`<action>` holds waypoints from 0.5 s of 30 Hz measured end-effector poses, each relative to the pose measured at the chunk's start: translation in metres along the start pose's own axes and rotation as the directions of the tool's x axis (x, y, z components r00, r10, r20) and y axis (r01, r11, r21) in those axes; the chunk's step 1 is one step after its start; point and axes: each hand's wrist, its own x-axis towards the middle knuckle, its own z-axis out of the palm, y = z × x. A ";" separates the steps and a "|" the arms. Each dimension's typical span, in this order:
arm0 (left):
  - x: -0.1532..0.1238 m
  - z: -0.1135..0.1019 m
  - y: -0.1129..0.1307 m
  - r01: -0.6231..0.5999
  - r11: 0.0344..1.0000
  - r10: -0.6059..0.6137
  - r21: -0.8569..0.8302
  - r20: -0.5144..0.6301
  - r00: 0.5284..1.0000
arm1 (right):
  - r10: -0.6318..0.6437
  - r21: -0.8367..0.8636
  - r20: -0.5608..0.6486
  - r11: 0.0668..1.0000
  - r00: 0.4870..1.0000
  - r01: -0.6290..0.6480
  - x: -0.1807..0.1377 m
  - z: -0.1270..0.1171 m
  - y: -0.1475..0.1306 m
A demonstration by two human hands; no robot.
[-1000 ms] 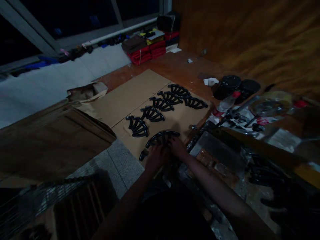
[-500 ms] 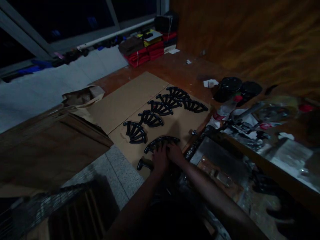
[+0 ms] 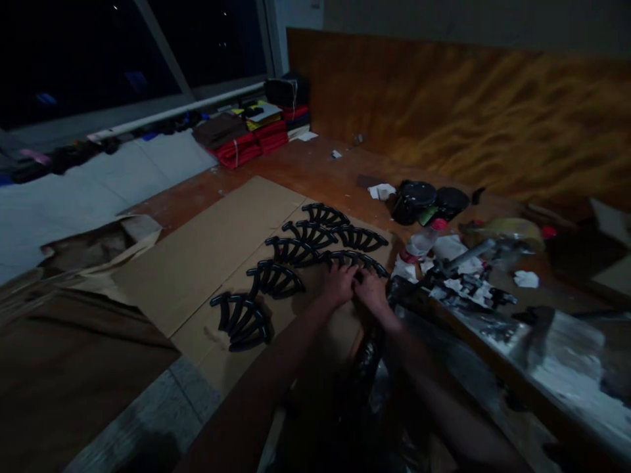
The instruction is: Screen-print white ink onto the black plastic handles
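Several black fan-shaped ribbed parts lie in a row on a sheet of brown cardboard [image 3: 211,256]. My left hand [image 3: 339,284] and my right hand [image 3: 371,290] rest side by side on the nearest-right part [image 3: 355,261], fingers curled over its curved edge. This part sits just in front of another one [image 3: 359,238]. The other parts run leftwards, ending with one [image 3: 241,320] near the cardboard's front edge. The scene is dim.
Black round containers [image 3: 417,198] and a plastic bottle with a red cap [image 3: 424,240] stand right of the cardboard, with crumpled paper and cluttered tools [image 3: 468,282]. Red and dark stacks [image 3: 246,135] sit by the window. A crumpled brown bag [image 3: 98,243] lies left.
Both hands have carried the black fan-shaped part from the cardboard's near edge up and right, setting it beside the far parts. The camera has shifted forward and to the right.
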 end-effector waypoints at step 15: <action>0.015 0.024 -0.039 -0.121 0.990 0.117 0.070 0.050 0.992 | -0.033 0.037 0.095 0.999 0.995 0.030 0.024 0.016 0.001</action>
